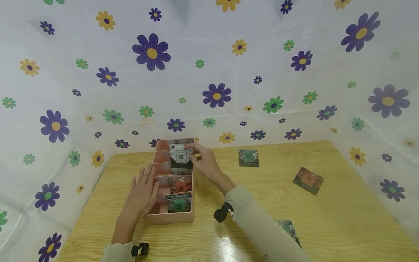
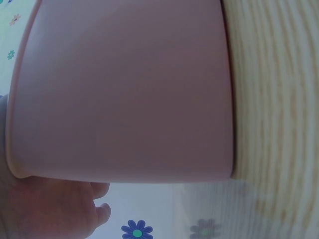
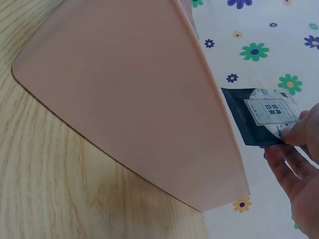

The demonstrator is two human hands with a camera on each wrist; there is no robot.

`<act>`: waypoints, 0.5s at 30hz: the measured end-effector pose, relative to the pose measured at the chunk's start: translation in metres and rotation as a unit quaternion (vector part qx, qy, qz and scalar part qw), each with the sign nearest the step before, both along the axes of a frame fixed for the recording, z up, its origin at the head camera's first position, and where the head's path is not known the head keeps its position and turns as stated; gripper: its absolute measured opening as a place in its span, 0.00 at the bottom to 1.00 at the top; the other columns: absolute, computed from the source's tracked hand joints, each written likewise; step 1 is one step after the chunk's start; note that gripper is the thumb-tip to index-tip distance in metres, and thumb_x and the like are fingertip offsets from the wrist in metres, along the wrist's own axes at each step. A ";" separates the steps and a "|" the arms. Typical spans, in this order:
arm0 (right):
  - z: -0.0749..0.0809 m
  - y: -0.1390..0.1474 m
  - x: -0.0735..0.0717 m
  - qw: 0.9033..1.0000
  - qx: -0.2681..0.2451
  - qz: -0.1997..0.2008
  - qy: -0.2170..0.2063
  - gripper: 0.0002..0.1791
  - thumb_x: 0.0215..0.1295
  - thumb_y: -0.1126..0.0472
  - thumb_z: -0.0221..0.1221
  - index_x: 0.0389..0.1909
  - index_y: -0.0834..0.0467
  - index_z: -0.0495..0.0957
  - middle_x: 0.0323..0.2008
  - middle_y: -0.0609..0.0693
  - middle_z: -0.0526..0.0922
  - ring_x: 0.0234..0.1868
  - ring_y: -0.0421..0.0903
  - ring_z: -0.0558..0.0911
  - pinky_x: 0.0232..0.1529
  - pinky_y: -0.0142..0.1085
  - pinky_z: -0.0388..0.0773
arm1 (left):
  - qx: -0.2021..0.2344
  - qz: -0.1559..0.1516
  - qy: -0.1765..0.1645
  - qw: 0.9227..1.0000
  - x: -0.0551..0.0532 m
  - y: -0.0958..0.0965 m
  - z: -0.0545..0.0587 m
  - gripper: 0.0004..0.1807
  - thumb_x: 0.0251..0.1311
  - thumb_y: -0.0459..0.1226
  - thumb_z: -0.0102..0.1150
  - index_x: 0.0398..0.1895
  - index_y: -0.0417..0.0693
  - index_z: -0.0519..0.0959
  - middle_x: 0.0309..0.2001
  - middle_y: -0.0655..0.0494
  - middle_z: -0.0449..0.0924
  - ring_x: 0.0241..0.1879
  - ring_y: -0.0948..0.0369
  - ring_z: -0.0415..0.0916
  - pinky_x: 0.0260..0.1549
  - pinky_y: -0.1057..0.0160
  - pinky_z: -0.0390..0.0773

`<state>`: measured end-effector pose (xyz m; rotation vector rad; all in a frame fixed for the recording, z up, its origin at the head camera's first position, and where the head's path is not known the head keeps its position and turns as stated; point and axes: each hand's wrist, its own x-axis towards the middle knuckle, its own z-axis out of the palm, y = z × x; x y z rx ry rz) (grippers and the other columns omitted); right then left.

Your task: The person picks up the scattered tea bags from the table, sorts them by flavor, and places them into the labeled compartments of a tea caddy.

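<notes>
Your hands are apart. Your right hand (image 1: 207, 160) pinches a white packet (image 1: 181, 156) with a dark lower end, thumb on its face, holding it above the far half of the pink box (image 1: 169, 218). Your left hand (image 1: 140, 194) lies along the box's left wall, fingers extended, thumb at the rim. Inside the box, the nearest compartment holds a green packet (image 1: 179, 203), the next one a red packet (image 1: 180, 185). On the bench (image 1: 209, 233), right of the box, lie a green-labelled packet (image 1: 248, 158), a red-labelled packet (image 1: 308, 181) and, partly behind your right sleeve (image 1: 265, 225), another packet (image 1: 290, 230).
</notes>
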<state>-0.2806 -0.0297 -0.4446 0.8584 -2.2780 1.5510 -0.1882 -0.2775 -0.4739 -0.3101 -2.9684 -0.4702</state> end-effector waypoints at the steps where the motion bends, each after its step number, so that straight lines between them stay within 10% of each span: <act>1: -0.001 -0.001 0.000 1.000 0.000 0.003 0.000 0.17 0.69 0.76 0.60 0.55 0.60 0.81 0.55 0.53 0.85 0.47 0.48 0.85 0.40 0.36 0.86 | -0.001 0.001 0.000 1.000 0.000 0.000 0.000 0.35 0.81 0.43 0.38 0.81 0.33 0.47 0.82 0.38 0.41 0.80 0.38 0.35 0.73 0.32 0.40; 15: -0.013 -0.001 0.004 0.999 0.030 0.006 -0.007 0.18 0.68 0.77 0.60 0.54 0.59 0.82 0.55 0.53 0.85 0.49 0.49 0.83 0.44 0.32 0.84 | -0.009 0.001 0.002 1.000 -0.002 -0.001 0.001 0.35 0.80 0.42 0.39 0.82 0.34 0.47 0.82 0.39 0.42 0.80 0.38 0.35 0.73 0.32 0.41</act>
